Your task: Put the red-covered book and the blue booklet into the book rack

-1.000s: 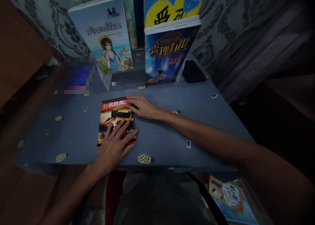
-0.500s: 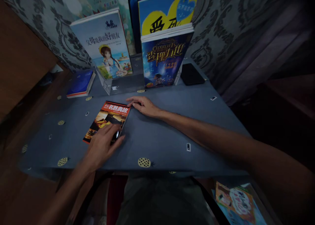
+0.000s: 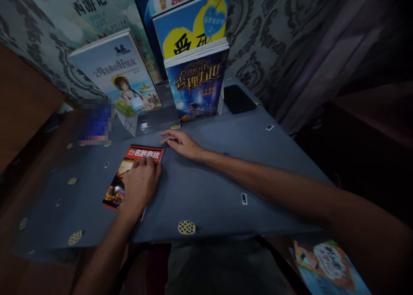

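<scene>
A paperback book with a red band and white Chinese title lies face up on the cloth-covered table. My left hand rests on its cover, palm down, hiding much of the middle and lower right; the hand is open and not gripping. Beyond the book's top right corner, my right hand is held open and holds nothing, with the fingers loosely extended and a small gap between it and the book.
Upright books, among them a dark blue one and a pale blue one, stand in a clear stand. A black flat device lies right of it. A blurred blue book is at left. Below the table edge shows a colourful book.
My left hand has slid up the cover toward the title. My right hand has come slightly away from the book's corner. The view has shifted, showing more of the back books.
</scene>
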A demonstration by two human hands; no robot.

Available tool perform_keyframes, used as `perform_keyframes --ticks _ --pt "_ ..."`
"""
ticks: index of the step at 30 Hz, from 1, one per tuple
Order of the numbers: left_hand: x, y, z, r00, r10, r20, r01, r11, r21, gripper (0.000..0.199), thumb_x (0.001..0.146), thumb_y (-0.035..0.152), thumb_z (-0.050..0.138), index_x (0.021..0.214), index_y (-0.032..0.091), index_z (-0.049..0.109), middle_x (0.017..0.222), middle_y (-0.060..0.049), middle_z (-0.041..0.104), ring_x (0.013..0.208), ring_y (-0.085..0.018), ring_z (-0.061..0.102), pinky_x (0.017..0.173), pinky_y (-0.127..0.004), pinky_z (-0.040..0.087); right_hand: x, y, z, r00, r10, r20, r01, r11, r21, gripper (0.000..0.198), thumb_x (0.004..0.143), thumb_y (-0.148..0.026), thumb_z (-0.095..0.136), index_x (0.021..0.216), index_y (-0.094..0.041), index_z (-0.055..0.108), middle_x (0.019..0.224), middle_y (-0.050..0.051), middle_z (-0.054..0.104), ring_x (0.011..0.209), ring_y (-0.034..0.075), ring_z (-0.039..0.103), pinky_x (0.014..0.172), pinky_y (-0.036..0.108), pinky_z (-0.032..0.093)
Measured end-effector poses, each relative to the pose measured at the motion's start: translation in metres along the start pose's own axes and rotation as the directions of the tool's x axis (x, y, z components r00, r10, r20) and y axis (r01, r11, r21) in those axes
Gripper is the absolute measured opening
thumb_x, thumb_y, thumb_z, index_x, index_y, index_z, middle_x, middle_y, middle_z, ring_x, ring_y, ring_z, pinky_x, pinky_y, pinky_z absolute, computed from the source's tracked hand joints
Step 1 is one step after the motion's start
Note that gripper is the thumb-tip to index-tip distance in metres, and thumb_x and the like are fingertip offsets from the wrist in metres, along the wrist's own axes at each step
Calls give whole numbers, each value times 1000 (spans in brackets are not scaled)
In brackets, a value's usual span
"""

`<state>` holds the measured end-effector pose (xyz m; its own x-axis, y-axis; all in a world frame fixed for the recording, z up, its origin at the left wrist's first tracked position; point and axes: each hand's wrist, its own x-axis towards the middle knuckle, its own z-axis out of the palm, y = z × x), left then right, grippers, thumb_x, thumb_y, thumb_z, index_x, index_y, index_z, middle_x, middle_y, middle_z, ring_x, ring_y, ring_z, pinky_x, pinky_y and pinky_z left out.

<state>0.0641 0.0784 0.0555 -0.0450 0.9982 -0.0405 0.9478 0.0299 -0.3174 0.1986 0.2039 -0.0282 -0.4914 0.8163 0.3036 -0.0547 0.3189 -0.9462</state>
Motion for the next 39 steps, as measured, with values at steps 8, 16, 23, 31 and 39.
perform_keyframes --ticks 8,16,23,31,39 --pt "1 -4 0 999 8 -45 -10 999 -36 42 105 34 31 109 14 68 109 -15 76 94 -31 75 69 -34 53 -1 -6 -1 999 -32 38 32 999 16 36 92 -12 47 126 -17 59 106 7 77 88 15 68 84 31 53" --pt "0 -5 2 995 28 -96 -35 997 -69 43 105 32 32 107 14 71 105 -17 77 87 -32 75 65 -35 51 -3 -11 -2 997 -61 38 62 998 -32 40 91 -10 43 128 -17 56 110 8 78 86 15 68 85 33 52" --pt "0 -4 2 997 12 -72 -18 997 -79 44 105 33 31 109 14 70 108 -18 76 89 -33 75 67 -38 52 -3 -11 -2 993 -101 54 105 992 -69 41 91 -9 42 129 -14 55 108 9 78 85 16 68 82 31 50" --pt "-1 0 3 997 26 -73 -31 997 -64 42 105 37 35 108 13 69 107 -17 75 96 -34 74 70 -38 55 -14 -20 6 987 -121 104 157 847 -509 31 96 -15 48 123 -16 63 104 8 72 102 21 64 95 38 47" --pt "-23 -82 36 920 360 -156 -392 865 -314 43 103 37 40 140 28 61 148 -8 60 124 -25 67 95 -38 60 -29 -27 12 944 -202 262 331 571 -751 21 103 -19 44 109 -19 64 90 6 68 89 21 59 86 36 44"
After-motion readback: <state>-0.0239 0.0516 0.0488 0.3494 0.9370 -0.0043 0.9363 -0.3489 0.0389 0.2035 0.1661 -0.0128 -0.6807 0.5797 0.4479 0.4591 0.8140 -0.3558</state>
